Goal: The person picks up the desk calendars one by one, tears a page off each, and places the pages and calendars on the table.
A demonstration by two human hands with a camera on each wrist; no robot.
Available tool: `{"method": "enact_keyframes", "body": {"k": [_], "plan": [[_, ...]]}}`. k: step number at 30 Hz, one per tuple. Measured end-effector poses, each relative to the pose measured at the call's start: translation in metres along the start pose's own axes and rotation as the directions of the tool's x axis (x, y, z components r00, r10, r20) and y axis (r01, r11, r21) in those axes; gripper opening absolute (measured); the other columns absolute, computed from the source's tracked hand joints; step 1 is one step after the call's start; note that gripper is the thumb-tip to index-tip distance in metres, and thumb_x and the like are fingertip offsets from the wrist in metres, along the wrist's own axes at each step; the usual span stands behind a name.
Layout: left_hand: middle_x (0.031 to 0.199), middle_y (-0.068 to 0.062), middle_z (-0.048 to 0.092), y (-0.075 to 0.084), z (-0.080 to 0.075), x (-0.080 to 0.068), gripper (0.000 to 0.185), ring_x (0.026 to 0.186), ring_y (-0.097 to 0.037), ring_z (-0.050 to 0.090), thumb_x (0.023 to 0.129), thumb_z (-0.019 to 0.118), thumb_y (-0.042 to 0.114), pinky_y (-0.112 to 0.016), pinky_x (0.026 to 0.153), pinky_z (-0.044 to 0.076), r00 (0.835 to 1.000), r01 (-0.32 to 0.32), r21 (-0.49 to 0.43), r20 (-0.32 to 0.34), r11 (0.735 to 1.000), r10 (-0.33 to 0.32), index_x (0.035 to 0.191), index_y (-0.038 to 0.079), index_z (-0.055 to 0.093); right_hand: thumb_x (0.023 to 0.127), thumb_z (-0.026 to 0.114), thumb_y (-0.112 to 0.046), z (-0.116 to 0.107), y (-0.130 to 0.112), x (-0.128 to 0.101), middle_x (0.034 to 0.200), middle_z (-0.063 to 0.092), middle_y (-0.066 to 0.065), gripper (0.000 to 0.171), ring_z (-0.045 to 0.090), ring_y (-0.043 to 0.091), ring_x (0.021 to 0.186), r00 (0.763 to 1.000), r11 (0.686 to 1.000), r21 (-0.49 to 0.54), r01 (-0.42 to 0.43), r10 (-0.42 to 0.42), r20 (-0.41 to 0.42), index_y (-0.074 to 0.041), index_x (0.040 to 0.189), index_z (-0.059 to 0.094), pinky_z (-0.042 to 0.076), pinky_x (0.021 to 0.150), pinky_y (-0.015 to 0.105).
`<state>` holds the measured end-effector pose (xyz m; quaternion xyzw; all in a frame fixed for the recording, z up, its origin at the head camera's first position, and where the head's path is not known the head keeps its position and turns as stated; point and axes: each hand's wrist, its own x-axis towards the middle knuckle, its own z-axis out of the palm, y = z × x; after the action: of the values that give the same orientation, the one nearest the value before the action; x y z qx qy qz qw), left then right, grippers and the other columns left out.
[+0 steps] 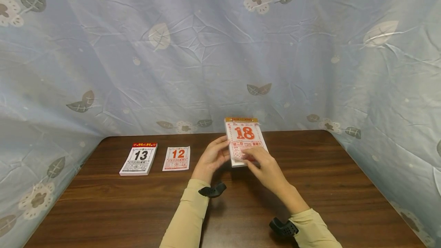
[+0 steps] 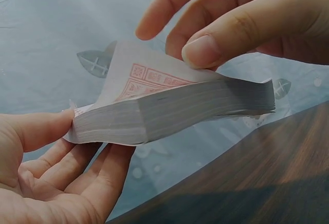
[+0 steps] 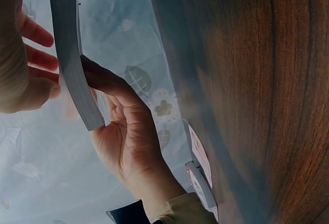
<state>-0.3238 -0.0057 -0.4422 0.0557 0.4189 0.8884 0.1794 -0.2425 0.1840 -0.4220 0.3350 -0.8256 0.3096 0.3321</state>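
Note:
A thick tear-off calendar pad (image 1: 244, 137) showing a red 18 is held above the wooden table (image 1: 138, 209). My left hand (image 1: 213, 157) grips its left edge, with the thumb on top and the fingers underneath, as the left wrist view shows on the pad (image 2: 175, 112) and the left hand (image 2: 51, 175). My right hand (image 1: 263, 165) lies over the pad's lower part. Its thumb (image 2: 205, 49) pushes the top sheet (image 2: 134, 72) back against the fingers, so the sheet curls up off the stack. In the right wrist view the pad's edge (image 3: 72, 54) stands between both hands.
At the left of the table lies a second calendar pad (image 1: 139, 159) showing 13, with a loose sheet (image 1: 177, 158) showing 12 beside it. A blue flowered cloth (image 1: 206, 49) hangs behind and at both sides of the table.

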Motion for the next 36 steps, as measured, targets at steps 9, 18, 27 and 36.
{"method": "enact_keyframes", "body": {"k": [9,18,27,36], "plan": [[0.100,-0.006,0.068,-0.003,0.001,0.001,0.022,0.083,-0.021,0.070,0.099,0.045,-0.001,-0.032,0.076,0.056,1.000,0.012,-0.002,-0.005,1.000,-0.012,0.118,0.005,0.054,0.079,0.073,0.006,0.000,0.000,0.000,0.094,0.063,0.006,0.038,0.060,0.015,0.088,1.000,0.999,-0.038,0.014,-0.015,-0.005,-0.004,0.115,0.065,0.055,0.072,0.021],[0.099,-0.005,0.068,-0.006,0.006,0.002,0.033,0.083,-0.020,0.069,0.099,0.045,-0.002,-0.032,0.076,0.056,1.000,0.015,0.037,-0.004,0.999,-0.014,0.132,-0.002,0.046,0.075,0.067,0.010,0.002,0.001,-0.002,0.088,0.062,0.005,0.029,0.053,0.013,0.085,0.999,0.999,-0.043,-0.010,0.008,-0.034,-0.003,0.101,0.071,0.048,0.067,0.015],[0.101,-0.005,0.068,-0.010,0.006,0.003,0.039,0.086,-0.020,0.070,0.099,0.045,0.000,-0.033,0.078,0.056,1.000,0.031,0.057,-0.003,0.998,-0.031,0.137,-0.003,0.042,0.073,0.070,0.011,0.004,0.003,-0.003,0.087,0.063,0.003,0.020,0.054,0.014,0.085,0.996,0.999,-0.030,-0.025,0.022,-0.089,-0.005,0.085,0.071,0.048,0.069,0.014],[0.101,-0.006,0.066,-0.012,0.009,0.002,0.031,0.085,-0.021,0.068,0.099,0.046,0.001,-0.032,0.076,0.056,1.000,0.027,0.038,-0.010,0.999,-0.027,0.130,0.000,0.047,0.072,0.082,0.003,0.004,0.003,-0.003,0.094,0.067,0.005,0.019,0.061,0.019,0.093,0.992,0.997,-0.021,-0.071,0.068,-0.103,-0.005,0.085,0.071,0.046,0.080,0.014]]}}
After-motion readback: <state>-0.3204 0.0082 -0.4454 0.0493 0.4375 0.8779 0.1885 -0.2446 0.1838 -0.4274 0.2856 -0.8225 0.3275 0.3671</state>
